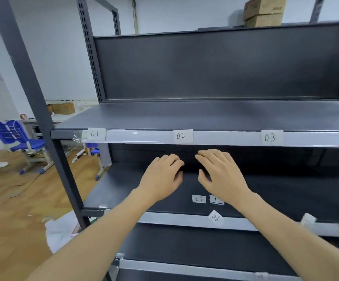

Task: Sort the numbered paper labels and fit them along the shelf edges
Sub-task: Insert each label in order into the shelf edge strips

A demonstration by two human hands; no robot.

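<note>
**Both hands reach in under label 02, loose labels wait below**

Label 02 [182, 136] sits on the pale front strip of the upper shelf [225, 116] and serves as the marker for everything else. Along the same strip, label 01 [94, 134] is fixed well to the left of 02 and label 03 [271, 137] well to the right of it, all three upright.

Just below 02, the person's two hands are held inside the dark gap over the middle shelf [124, 191]. The left hand [162, 175] is below and slightly left of 02, back upward, its fingers loosely bent with no paper showing in them. The right hand [219, 173] is below and right of 02, its fingers stretched forward and relaxed and its thumb apart from them, gripping nothing. The hands are near each other but do not touch.

Farther below 02, two loose labels lie flat on the middle shelf, side by side: 07 [199, 199] and, just to its right, 11 [216, 199], partly under the right wrist. Lower again, label 06 [216, 218] lies tilted on that shelf's pale front strip.

Far to the left of 02, a blue chair [16, 136] stands on the wooden floor [12, 209]. Above and right of 02, cardboard boxes [263, 11] are on top of the rack.
</note>
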